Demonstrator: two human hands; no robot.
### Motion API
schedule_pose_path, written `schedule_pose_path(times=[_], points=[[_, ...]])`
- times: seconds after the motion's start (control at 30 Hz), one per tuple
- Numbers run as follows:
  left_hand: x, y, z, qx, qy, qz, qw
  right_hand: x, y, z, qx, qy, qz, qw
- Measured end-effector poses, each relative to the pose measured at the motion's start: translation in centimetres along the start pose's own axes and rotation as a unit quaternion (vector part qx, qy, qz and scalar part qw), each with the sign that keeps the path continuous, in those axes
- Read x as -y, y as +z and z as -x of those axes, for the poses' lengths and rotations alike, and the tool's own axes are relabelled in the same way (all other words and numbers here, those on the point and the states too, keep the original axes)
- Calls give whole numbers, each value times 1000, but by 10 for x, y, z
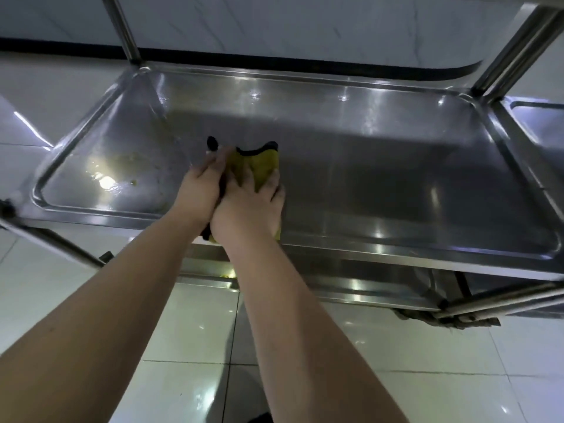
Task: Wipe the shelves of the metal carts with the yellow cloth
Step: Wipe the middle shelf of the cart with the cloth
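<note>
Tiled floor point(189, 337) is showing nearest. R hand point(247, 206) is pressing flat on the yellow cloth point(264, 166), fingers spread wide. L hand point(198, 190) is touching it, pressing the cloth's left edge w/ fingers fairly straight. Cloth is lying mid-left on the cart shelf point(396, 166), by its front rim. Yellowish smear point(128, 166) is sitting further left.
</note>
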State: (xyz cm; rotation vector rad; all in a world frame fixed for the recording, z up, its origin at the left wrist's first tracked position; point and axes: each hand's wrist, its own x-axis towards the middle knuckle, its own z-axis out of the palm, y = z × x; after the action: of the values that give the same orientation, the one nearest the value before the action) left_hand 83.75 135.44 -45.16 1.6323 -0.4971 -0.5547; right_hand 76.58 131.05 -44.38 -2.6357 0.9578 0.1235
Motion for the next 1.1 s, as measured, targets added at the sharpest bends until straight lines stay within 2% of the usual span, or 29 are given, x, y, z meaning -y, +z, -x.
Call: schedule_pose_path(times=[0.07, 0.13, 0.2, 0.23, 0.3, 0.4, 0.43, 0.63, 0.83, 0.97, 1.1], points=[[-8, -21, 3, -54, -2, 37, 998, 4, -1, -7, -5, -19, -80, 997], [-12, -31, 5, -77, 13, -29, 997, -16, -7, -10, -27, -48, -181, 982], [-13, -25, 6, -54, 47, -137, 988, -44, -14, -15, -66, -62, -201, 975], [-13, -15, 7, -24, 81, -218, 972, -58, -18, -19, -85, -56, -191, 976], [-12, 10, 9, 38, 146, -373, 915, -77, -24, -27, -92, -35, -171, 980], [-9, 42, 14, 36, 125, -542, 830, -81, -26, -40, -83, -39, -152, 984], [-7, 45, 15, 27, 106, -572, 813, -80, -26, -42, -80, -46, -143, 985], [-6, 44, 11, 24, 89, -583, 808, -86, -16, -47, -88, -41, -117, 988], [-13, 45, 8, 32, 63, -620, 781, -92, -10, -50, -86, -62, -84, 991], [-17, 60, 19, 37, 66, -656, 751, -92, -7, -46, -83, -56, -44, 994], [-14, 65, 29, 33, 32, -636, 770, -95, -10, -46, -49, -61, -21, 997]])
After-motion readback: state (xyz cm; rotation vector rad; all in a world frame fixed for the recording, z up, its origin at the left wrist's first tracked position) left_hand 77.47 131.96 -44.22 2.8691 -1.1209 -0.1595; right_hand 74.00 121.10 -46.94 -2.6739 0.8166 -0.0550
